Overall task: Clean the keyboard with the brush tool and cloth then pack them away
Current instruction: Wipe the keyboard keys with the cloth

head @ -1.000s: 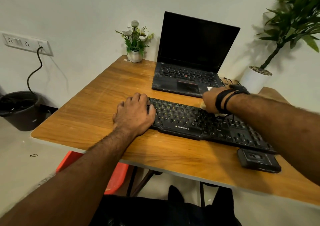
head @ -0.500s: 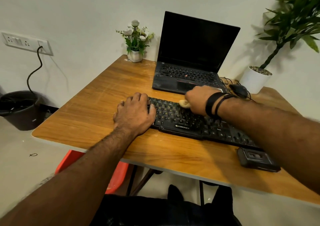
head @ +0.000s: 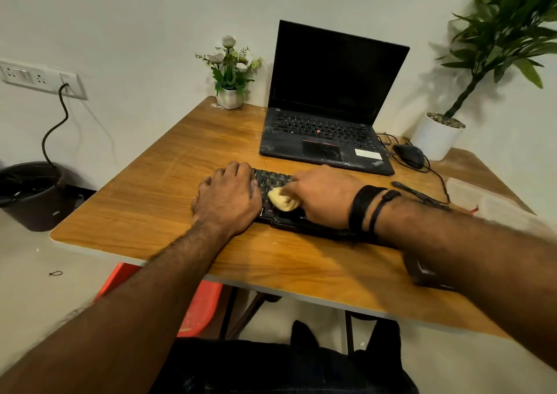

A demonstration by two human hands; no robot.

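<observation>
A black keyboard (head: 272, 179) lies across the wooden table (head: 168, 188); my arms hide most of it. My left hand (head: 227, 197) rests flat on the keyboard's left end. My right hand (head: 324, 196) grips a bunched yellowish cloth (head: 281, 199) and presses it on the keys just right of my left hand. A small black case (head: 428, 274) sits near the table's front right, partly under my right forearm. No brush tool is plainly visible.
An open black laptop (head: 328, 128) stands behind the keyboard, with a black mouse (head: 408, 155) and cables to its right. A small flower pot (head: 230, 96) sits at the back, a white plant pot (head: 437, 136) at the right. A bin (head: 31, 194) stands on the floor left.
My right hand has swept the cloth leftward along the keyboard, from near its middle-right to beside my left hand. My left hand has stayed in place.
</observation>
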